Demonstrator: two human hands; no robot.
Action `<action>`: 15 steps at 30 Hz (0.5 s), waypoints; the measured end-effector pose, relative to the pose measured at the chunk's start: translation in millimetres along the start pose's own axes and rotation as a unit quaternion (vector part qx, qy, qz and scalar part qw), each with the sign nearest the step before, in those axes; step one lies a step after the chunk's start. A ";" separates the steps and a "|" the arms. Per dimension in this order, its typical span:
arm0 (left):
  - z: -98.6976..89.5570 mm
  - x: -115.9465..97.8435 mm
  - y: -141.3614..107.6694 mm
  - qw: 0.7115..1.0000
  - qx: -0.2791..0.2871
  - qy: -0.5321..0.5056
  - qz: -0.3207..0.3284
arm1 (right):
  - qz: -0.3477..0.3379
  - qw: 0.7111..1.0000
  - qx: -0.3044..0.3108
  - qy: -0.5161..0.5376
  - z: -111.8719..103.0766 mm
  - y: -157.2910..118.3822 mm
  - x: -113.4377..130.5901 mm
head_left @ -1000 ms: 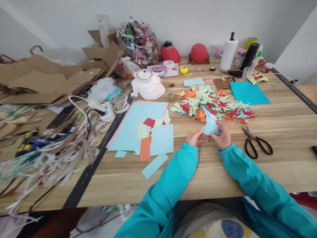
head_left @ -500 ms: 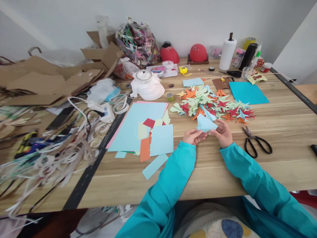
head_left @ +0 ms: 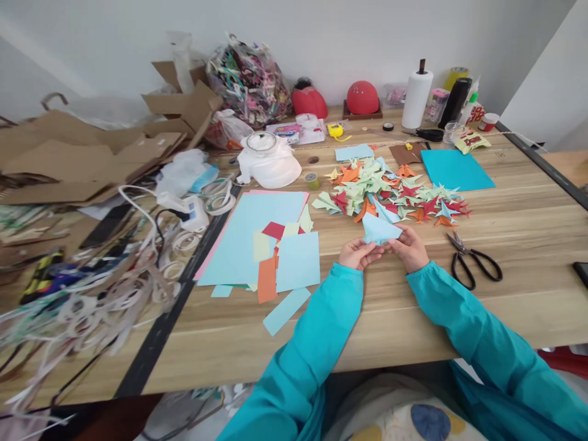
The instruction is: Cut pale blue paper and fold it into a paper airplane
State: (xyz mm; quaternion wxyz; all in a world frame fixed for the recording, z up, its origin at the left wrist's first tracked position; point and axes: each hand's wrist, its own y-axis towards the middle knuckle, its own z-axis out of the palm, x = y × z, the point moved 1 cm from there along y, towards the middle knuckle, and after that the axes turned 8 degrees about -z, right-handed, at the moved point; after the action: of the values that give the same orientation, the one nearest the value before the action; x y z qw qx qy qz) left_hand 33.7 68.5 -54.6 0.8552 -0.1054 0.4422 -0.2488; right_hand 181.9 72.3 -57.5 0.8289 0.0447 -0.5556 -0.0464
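Note:
A folded piece of light blue paper is held between my two hands, just in front of a heap of folded paper pieces in green, red, orange and blue. My left hand pinches its lower left edge. On the right side, the fingers of my right hand close on its edge. To the left lie a stack of large coloured sheets and a light blue square with smaller cut pieces about it. Black-handled scissors rest to the right of my right hand.
A bright blue sheet lies behind the heap. White straps and cords clutter the left side, below flattened cardboard. Along the back stand a bag of colourful bits, red domes and a white roll.
The camera view has shifted slightly. Both hands still grip the light blue paper, and my right hand's fingers have moved a little along its right edge.

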 end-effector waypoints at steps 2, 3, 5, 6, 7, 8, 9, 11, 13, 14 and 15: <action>1.5 2.1 0.1 1.000 0.005 0.011 0.008 | 0.004 1.000 0.002 -0.002 0.6 -0.2 -1.6; 2.3 3.1 0.2 1.000 0.006 0.018 0.009 | 0.004 1.000 0.002 -0.007 0.4 -0.1 -2.5; 3.9 4.7 0.3 0.999 0.009 0.032 0.007 | 0.003 1.000 0.003 -0.021 -0.9 0.2 -4.6; 4.5 5.1 0.2 0.999 0.012 0.036 0.005 | 0.003 1.000 0.002 -0.027 -1.8 0.4 -5.6; 5.0 5.2 0.0 0.999 0.013 0.038 0.003 | 0.003 1.000 0.000 -0.031 -2.8 0.7 -6.5; 5.2 5.0 -0.4 0.999 0.014 0.040 0.001 | 0.004 0.999 -0.001 -0.033 -3.6 1.1 -7.2; 5.3 4.5 -0.9 0.999 0.013 0.044 0.000 | 0.005 0.999 -0.001 -0.035 -4.2 1.4 -7.6; 5.0 2.7 -2.2 0.998 0.010 0.067 0.003 | 0.007 0.999 0.002 -0.035 -4.4 1.8 -7.2; 4.6 0.6 -3.8 0.994 0.009 0.104 0.016 | 0.013 0.999 0.010 -0.034 -3.4 2.0 -5.6; 4.5 -0.3 -4.5 0.992 0.010 0.122 0.025 | 0.016 0.999 0.014 -0.033 -2.6 1.9 -4.6; 4.5 -1.2 -5.1 0.990 0.011 0.138 0.035 | 0.019 0.999 0.017 -0.032 -1.9 1.8 -3.6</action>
State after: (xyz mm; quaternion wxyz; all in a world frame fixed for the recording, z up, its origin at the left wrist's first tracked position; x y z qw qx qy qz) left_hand 35.1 64.6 -49.2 0.7953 -0.0455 0.5566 -0.2358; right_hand 182.3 74.6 -61.4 0.8106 0.0471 -0.5833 -0.0228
